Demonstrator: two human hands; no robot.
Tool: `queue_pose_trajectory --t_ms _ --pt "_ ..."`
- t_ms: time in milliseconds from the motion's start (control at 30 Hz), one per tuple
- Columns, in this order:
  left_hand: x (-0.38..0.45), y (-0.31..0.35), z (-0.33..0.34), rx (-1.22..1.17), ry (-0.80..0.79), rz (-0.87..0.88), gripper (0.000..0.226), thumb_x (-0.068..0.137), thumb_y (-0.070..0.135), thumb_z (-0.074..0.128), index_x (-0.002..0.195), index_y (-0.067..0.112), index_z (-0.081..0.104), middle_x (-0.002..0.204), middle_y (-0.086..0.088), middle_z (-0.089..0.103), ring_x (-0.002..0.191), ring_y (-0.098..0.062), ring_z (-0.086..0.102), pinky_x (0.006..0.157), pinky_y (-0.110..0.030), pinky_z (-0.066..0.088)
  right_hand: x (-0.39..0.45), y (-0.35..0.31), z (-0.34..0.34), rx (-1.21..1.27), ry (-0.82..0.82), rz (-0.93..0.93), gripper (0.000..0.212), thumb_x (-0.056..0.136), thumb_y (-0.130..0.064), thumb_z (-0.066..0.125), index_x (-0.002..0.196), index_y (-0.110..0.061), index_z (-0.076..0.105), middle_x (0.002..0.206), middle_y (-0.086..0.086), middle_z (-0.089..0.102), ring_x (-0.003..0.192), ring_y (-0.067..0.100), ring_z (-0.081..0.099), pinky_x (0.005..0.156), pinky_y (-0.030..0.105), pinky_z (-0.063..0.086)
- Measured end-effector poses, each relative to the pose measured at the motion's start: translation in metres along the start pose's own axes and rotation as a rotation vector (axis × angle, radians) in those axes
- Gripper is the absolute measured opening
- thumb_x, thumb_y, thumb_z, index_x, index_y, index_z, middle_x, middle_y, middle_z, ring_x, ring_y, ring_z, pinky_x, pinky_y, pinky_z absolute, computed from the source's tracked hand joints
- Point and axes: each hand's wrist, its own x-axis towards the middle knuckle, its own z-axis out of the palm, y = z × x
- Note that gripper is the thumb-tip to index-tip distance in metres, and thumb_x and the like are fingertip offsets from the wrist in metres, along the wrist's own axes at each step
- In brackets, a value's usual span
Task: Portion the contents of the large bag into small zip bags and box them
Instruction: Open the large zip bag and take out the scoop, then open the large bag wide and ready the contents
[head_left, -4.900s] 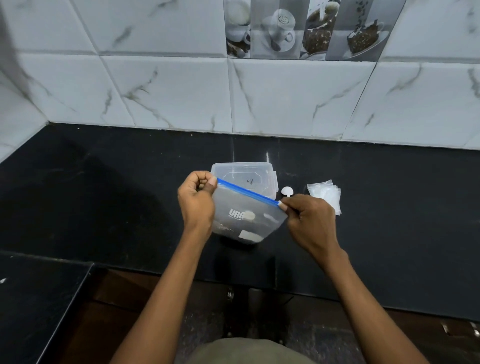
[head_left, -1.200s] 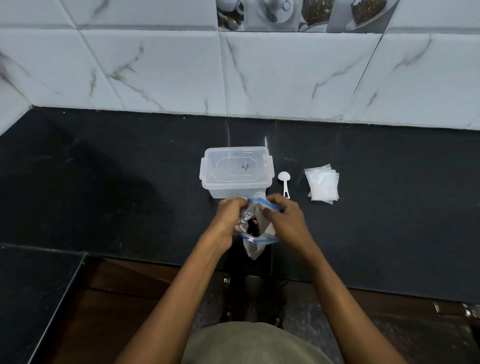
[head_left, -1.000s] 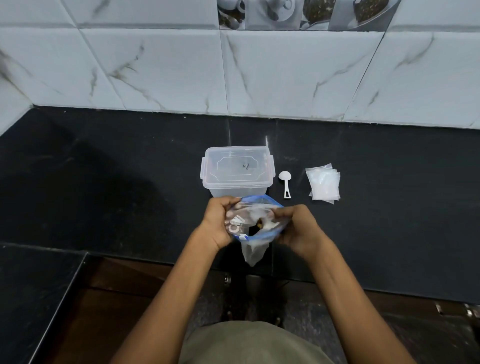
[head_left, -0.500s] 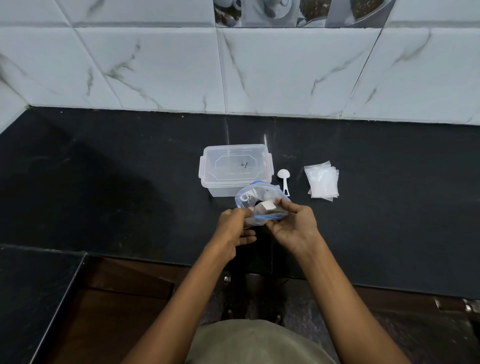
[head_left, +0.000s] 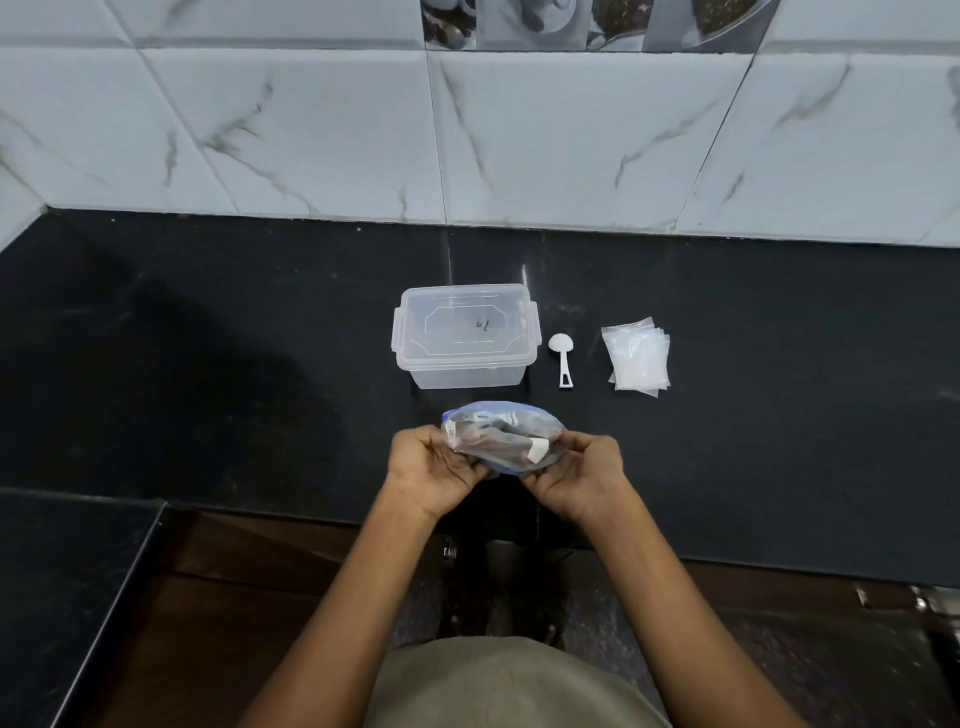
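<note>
The large clear bag (head_left: 497, 435) with a blue zip rim sits on the black counter near its front edge, its mouth spread wide and facing up. My left hand (head_left: 434, 470) grips its left side and my right hand (head_left: 576, 475) grips its right side. Dark contents show through the plastic. Behind it stands a clear plastic box (head_left: 463, 335) with its lid on. To the right of the box lie a small white scoop (head_left: 562, 356) and a stack of small zip bags (head_left: 636, 357).
The black counter (head_left: 208, 364) runs wall to wall under marble-look tiles (head_left: 311, 135). A lower black surface (head_left: 57, 597) sits at the front left. The counter's front edge lies just under my wrists.
The large bag's zip has been pulled apart and its mouth spread. Both hands have lowered the bag onto the counter in front of the box.
</note>
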Motion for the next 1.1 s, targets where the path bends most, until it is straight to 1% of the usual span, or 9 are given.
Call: queue_pose_trajectory --t_ms 167,233,300,400,500,733,833,1000,1100 --pt "-0.002 0.009 -0.009 0.167 -0.172 0.038 0.048 0.067 0.01 0.062 0.112 -0.006 0.061 0.087 -0.015 0.062 0.078 -0.024 0.06 0.078 -0.037 0.054 -0.001 0.002 -0.004 -0.426 0.1 -0.286 0.036 0.079 -0.022 0.049 0.11 -0.006 0.06 0.105 0.018 0.064 0.085 0.028 0.062 0.071 0.039 0.054" --pt "-0.004 0.006 -0.005 0.28 -0.137 0.086 0.037 0.069 0.0 0.062 0.105 0.0 0.058 0.07 -0.007 0.06 0.057 -0.013 0.056 0.062 -0.027 0.052 -0.002 0.006 -0.008 -0.746 0.125 -0.542 0.047 0.067 -0.029 0.059 0.112 -0.019 0.053 0.114 0.01 0.06 0.093 0.022 0.063 0.078 0.039 0.055" --pt "-0.002 -0.002 -0.001 0.362 -0.058 0.148 0.036 0.077 -0.015 0.058 0.11 0.001 0.057 0.078 -0.01 0.066 0.062 -0.016 0.065 0.059 -0.029 0.056 0.0 0.007 -0.01 -1.047 0.078 -0.723 0.054 0.067 -0.032 0.069 0.119 -0.029 0.053 0.117 0.002 0.054 0.101 0.016 0.061 0.087 0.035 0.054" --pt "-0.003 -0.011 0.006 0.531 0.005 0.211 0.038 0.079 -0.024 0.057 0.104 0.004 0.06 0.082 -0.01 0.068 0.07 -0.019 0.067 0.058 -0.026 0.055 0.002 0.007 -0.008 -1.381 -0.006 -0.842 0.017 0.081 -0.018 0.075 0.096 -0.017 0.068 0.091 0.001 0.064 0.079 0.008 0.06 0.074 0.029 0.05" --pt "-0.004 -0.003 0.006 0.752 0.158 0.331 0.045 0.071 -0.028 0.052 0.091 0.01 0.063 0.077 -0.004 0.064 0.066 -0.014 0.06 0.051 -0.02 0.049 0.005 0.003 -0.014 -1.227 0.0 -0.774 0.012 0.083 0.0 0.068 0.079 -0.01 0.073 0.068 0.001 0.065 0.064 0.009 0.056 0.061 0.028 0.046" --pt "0.0 0.006 -0.012 1.223 0.324 0.506 0.034 0.071 -0.013 0.062 0.086 0.016 0.074 0.084 0.003 0.073 0.076 -0.012 0.067 0.071 -0.028 0.059 -0.005 -0.003 -0.015 -0.378 0.008 -0.014 0.028 0.091 0.007 0.044 0.111 0.015 0.062 0.104 0.028 0.07 0.092 0.042 0.067 0.086 0.05 0.058" --pt "-0.002 0.003 -0.013 1.293 0.342 0.409 0.031 0.076 -0.004 0.059 0.075 0.02 0.079 0.078 0.0 0.076 0.075 -0.017 0.072 0.067 -0.034 0.063 -0.008 0.001 -0.017 -0.334 -0.004 0.018 0.034 0.088 0.004 0.041 0.112 0.014 0.062 0.114 0.034 0.068 0.097 0.046 0.067 0.092 0.056 0.052" --pt "-0.007 0.004 -0.002 0.948 0.237 0.092 0.018 0.088 -0.01 0.055 0.085 0.002 0.068 0.079 -0.014 0.073 0.066 -0.023 0.07 0.056 -0.033 0.06 -0.009 0.004 -0.023 -0.316 -0.057 -0.011 0.031 0.081 -0.007 0.051 0.1 0.007 0.071 0.109 0.028 0.071 0.093 0.042 0.067 0.096 0.051 0.051" --pt "-0.006 0.005 -0.002 0.705 0.184 -0.053 0.02 0.094 -0.001 0.045 0.091 0.006 0.063 0.081 -0.012 0.069 0.074 -0.025 0.066 0.065 -0.035 0.054 -0.002 0.009 -0.026 -0.674 -0.032 -0.229 0.042 0.063 -0.016 0.07 0.102 -0.001 0.069 0.098 0.021 0.071 0.081 0.03 0.065 0.073 0.036 0.055"
